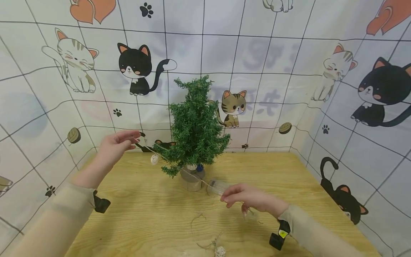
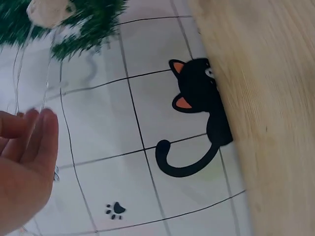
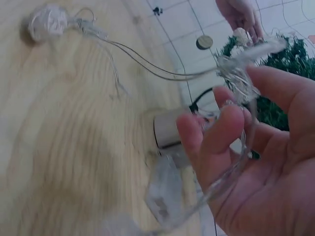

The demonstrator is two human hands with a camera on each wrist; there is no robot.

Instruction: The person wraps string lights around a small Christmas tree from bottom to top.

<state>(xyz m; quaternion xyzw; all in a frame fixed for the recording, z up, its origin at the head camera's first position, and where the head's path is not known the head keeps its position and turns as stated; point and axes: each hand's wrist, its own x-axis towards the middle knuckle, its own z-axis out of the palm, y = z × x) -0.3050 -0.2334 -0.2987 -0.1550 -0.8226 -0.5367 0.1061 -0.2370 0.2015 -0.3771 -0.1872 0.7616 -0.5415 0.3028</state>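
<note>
A small green artificial tree stands in a grey pot at the back of the wooden table. My left hand is raised left of the tree and pinches a thin wire light string; a small white ball hangs from it just below the fingers. The string runs down past the pot to my right hand, which holds a clear plastic battery box and loops of wire. In the left wrist view the fingertips touch the thin wire below the tree's branches.
More of the string lies loose on the table in front, with a white ball near the front edge and another ball in the right wrist view. Cat-print fabric walls enclose the table on three sides.
</note>
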